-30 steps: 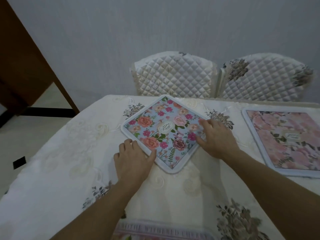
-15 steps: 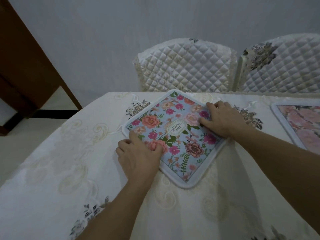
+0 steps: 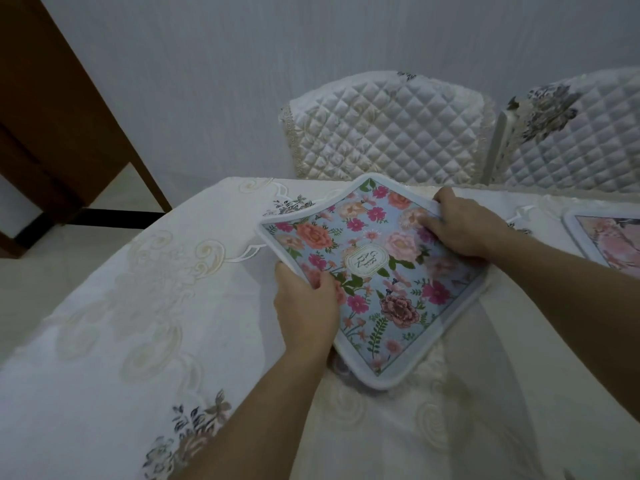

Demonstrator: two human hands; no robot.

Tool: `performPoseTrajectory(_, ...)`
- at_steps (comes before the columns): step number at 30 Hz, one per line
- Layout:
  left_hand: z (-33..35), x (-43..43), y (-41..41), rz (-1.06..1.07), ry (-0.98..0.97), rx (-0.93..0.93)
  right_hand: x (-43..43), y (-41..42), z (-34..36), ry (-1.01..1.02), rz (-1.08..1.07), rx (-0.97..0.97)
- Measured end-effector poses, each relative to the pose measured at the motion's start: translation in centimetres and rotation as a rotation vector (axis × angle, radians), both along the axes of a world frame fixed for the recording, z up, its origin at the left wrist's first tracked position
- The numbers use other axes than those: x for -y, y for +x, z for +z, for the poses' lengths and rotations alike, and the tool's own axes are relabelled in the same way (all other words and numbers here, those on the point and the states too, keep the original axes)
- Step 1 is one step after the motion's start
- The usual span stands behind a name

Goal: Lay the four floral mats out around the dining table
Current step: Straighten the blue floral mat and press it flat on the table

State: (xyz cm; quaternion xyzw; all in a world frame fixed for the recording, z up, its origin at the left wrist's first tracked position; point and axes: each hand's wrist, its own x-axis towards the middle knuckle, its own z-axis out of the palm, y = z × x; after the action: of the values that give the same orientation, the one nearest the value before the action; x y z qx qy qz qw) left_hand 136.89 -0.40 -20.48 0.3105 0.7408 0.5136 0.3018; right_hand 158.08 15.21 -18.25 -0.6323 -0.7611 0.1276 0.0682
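Gripping the blue floral mat (image 3: 377,271) at opposite edges, both hands are closed on it: the left hand (image 3: 304,306) pinches the near left edge, thumb on top, and the right hand (image 3: 464,226) clasps the far right edge. It sits skewed, its left side raised off the cream tablecloth (image 3: 138,306). A pink mat (image 3: 609,237) lies farther right, before two quilted chairs (image 3: 384,126).

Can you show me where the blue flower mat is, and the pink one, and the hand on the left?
blue flower mat (image 3: 377,271): head view, on its oval label in the middle.
pink mat (image 3: 609,237): head view, on the printed part at the right edge.
left hand (image 3: 304,306): head view, on the back of the hand.
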Motion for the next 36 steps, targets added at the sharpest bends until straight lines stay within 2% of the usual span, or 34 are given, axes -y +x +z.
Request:
performPoseTrajectory(4,0.3,0.8,0.4,0.039,0.013,0.2,2.3,0.5,1.4,0.056,-0.017,-0.062)
performPoseTrajectory(7,1.6,1.2,-0.6,0.001,0.019,0.206,4.8,0.9,2.6,0.089,-0.047,-0.132)
performPoseTrajectory(14,5.5,2.7,-3.2,-0.308,-0.009,0.346,10.9,2.8,3.3,0.072,-0.333,-0.477)
performPoseTrajectory(17,5.6,2.6,-3.8,-0.368,-0.035,0.158,13.3,2.7,3.0,0.064,-0.375,-0.541)
performPoseTrajectory(23,4.3,-0.8,-4.1,-0.447,0.007,-0.207,13.3,2.0,1.5,0.103,-0.41,-0.368)
performPoseTrajectory(31,3.0,-6.1,-5.2,-0.498,-0.002,-0.346,9.5,1.8,-1.0,0.168,-0.449,-0.219)
performPoseTrajectory(36,1.8,-8.1,-4.6,-0.469,-0.014,-0.604,8.4,2.4,-2.1,0.208,-0.45,-0.159)
